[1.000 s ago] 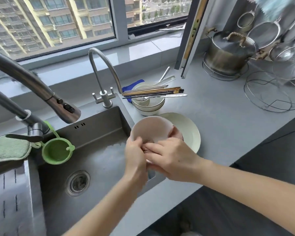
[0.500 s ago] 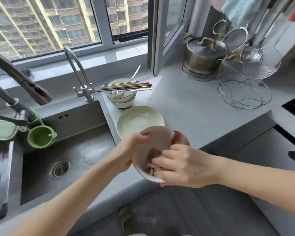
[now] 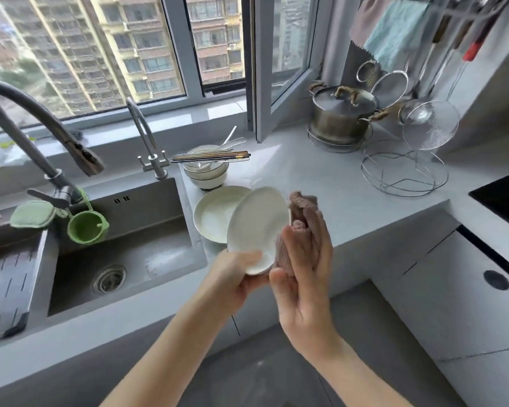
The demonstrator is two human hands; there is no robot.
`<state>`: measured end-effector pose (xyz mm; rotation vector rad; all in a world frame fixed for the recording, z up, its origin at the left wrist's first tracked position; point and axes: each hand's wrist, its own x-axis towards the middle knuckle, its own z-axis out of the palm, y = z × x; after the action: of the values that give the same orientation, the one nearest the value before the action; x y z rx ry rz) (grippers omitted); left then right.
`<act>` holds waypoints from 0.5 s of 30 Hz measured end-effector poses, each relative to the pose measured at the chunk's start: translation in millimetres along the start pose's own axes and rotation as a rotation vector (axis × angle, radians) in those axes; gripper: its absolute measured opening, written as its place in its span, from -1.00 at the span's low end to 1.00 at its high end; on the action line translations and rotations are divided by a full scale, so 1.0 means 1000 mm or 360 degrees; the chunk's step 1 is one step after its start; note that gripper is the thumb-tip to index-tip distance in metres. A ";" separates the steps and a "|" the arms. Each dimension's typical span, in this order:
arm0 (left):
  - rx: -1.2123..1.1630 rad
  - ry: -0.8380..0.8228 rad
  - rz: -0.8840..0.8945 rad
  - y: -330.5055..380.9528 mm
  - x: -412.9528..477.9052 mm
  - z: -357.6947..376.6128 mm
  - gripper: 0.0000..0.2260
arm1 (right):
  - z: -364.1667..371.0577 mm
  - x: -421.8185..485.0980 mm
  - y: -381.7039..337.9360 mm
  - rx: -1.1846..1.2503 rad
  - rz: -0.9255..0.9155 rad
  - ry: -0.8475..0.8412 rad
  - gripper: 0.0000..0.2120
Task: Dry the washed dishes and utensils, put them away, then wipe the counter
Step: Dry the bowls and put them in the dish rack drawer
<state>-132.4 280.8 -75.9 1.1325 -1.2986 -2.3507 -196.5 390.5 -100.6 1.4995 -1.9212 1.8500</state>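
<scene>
My left hand (image 3: 232, 277) grips the lower rim of a white dish (image 3: 256, 227), tilted up on edge over the counter's front. My right hand (image 3: 303, 277) holds a mauve cloth (image 3: 304, 218) against the dish's right rim, palm facing me. Behind them a pale plate (image 3: 215, 212) lies flat on the grey counter (image 3: 321, 177). Stacked bowls (image 3: 204, 173) stand further back with chopsticks (image 3: 212, 156) and spoons laid across the top.
The steel sink (image 3: 147, 230) lies to the left with two taps, a green strainer cup (image 3: 86, 227) and a green sponge (image 3: 31, 214). A lidded pot (image 3: 341, 116), wire racks (image 3: 403, 171) and hanging strainers stand at back right. A hob edge shows far right.
I have stepped back from the sink. The dish has turned from lying bowl-up in my hands to standing on edge, and the cloth has moved from inside it to its right rim.
</scene>
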 end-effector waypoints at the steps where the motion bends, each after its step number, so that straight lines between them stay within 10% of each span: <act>1: 0.0099 -0.0049 0.0007 -0.002 -0.004 0.005 -0.79 | 0.003 0.003 -0.008 0.0052 -0.0008 0.0025 -0.59; 10: 0.0791 -0.0147 0.0134 0.011 -0.069 -0.001 -0.88 | -0.055 0.042 -0.064 0.1217 0.1247 0.0065 -0.57; 15: 0.0557 -0.0285 0.0434 -0.014 -0.094 0.033 -0.68 | -0.046 -0.015 -0.088 0.1675 0.1650 0.0862 -0.78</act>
<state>-90.1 358.7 -28.4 0.7746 -1.8527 -2.1156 -155.2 454.6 -34.9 -0.3032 -1.5193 3.4901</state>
